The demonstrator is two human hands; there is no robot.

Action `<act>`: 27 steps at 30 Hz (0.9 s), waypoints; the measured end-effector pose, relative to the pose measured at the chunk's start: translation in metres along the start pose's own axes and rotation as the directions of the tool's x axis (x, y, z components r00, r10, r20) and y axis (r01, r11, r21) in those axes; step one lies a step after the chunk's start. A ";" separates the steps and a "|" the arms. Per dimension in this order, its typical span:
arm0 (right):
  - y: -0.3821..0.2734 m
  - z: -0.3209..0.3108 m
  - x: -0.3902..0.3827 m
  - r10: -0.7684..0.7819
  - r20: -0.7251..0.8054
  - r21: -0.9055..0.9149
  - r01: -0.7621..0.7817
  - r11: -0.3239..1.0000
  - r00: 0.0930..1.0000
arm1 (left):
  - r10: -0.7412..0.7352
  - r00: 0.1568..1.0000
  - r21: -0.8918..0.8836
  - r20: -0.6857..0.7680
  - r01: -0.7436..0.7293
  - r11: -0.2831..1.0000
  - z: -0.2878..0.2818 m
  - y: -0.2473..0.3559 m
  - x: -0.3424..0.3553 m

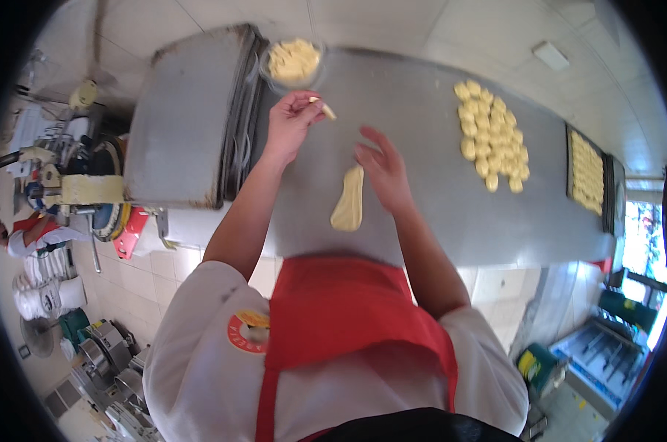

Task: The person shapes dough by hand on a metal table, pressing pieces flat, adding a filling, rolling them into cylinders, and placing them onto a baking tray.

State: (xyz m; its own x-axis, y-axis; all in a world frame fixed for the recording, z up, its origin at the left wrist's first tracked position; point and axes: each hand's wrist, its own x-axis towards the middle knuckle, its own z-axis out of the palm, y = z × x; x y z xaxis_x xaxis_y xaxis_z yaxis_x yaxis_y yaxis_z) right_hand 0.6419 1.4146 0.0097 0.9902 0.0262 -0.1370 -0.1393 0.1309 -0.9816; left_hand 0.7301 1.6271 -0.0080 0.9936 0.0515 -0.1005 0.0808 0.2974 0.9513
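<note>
Between the fingertips of my left hand (293, 125) is a small pale yellow strip (324, 108), held above the steel table near a clear bowl of similar pale yellow pieces (294, 60). My right hand (380, 166), slightly blurred, has its fingers apart and holds nothing. It is just beside the upper end of a long, flattened piece of dough (346, 204), which is narrow at the top and broader at the bottom, on the steel table (396, 96) in front of me.
Several dough pieces (492, 136) lie grouped at the right, beside a tray of shaped dough (587, 173) at the far end. Stacked metal trays (182, 121) stand at the left. Behind them are a machine (90, 189) and another person in red and white (25, 236).
</note>
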 end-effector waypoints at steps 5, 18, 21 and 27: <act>0.059 -0.016 -0.001 0.111 -0.028 -0.187 -0.114 0.976 0.993 | -0.057 0.997 0.298 0.050 0.040 0.954 0.012 -0.078 -0.082; 0.130 -0.047 -0.037 -0.285 0.260 -0.799 0.371 0.473 0.923 | 0.192 0.800 0.733 0.568 -0.598 0.324 -0.004 -0.142 -0.118; 0.137 -0.040 -0.036 -0.406 0.326 -0.875 0.435 0.211 0.854 | 0.412 0.738 0.788 0.534 -0.611 0.072 -0.022 -0.163 -0.124; 0.138 -0.060 -0.048 -0.187 0.407 -0.866 0.443 0.233 0.894 | 0.009 0.794 0.783 0.608 -0.601 0.160 -0.021 -0.132 -0.128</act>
State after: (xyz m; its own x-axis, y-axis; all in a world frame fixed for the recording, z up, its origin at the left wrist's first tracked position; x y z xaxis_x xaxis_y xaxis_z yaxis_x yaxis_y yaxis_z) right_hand 0.5759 1.3718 -0.1278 0.9082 0.4022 0.1155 0.4128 -0.8161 -0.4045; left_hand 0.5909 1.6013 -0.1271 0.8376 -0.5358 0.1061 -0.5226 -0.7296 0.4412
